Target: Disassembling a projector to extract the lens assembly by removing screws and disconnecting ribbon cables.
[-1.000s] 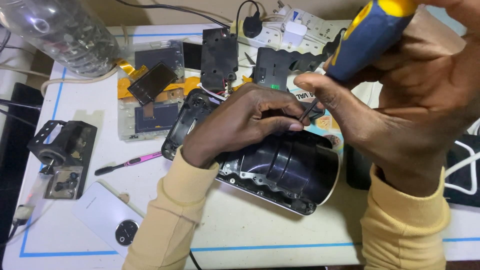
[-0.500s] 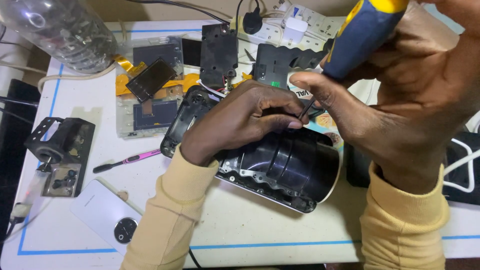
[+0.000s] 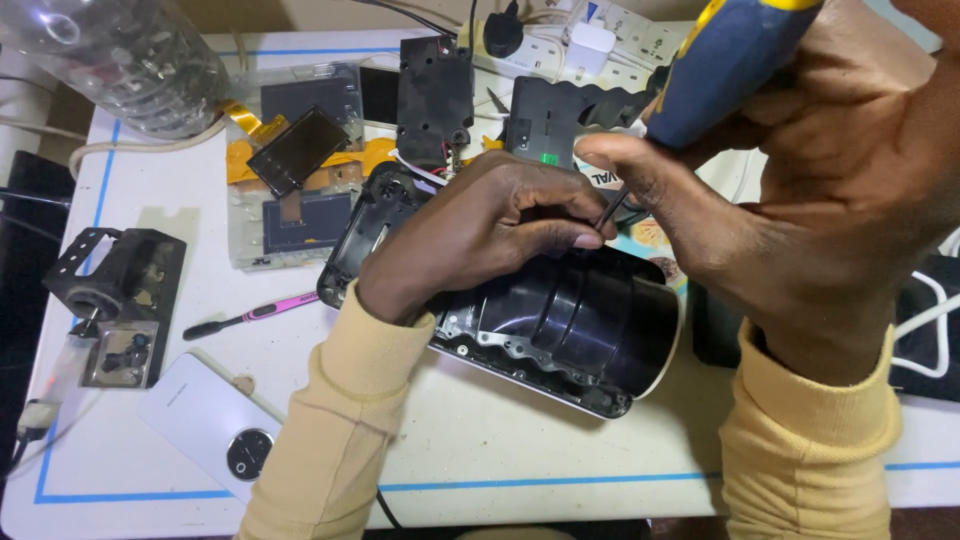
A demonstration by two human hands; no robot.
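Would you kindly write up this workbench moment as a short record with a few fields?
Left hand: left hand rests on top of the black lens barrel, holding it down.
Right hand: right hand grips a screwdriver with a blue and yellow handle, its thin shaft pointing down at the barrel.
Surface: white table edged with blue tape.
Nearby: pink-handled brush, white phone, small black vise, clear plastic bottle.
Sleeves: pale yellow on both arms.
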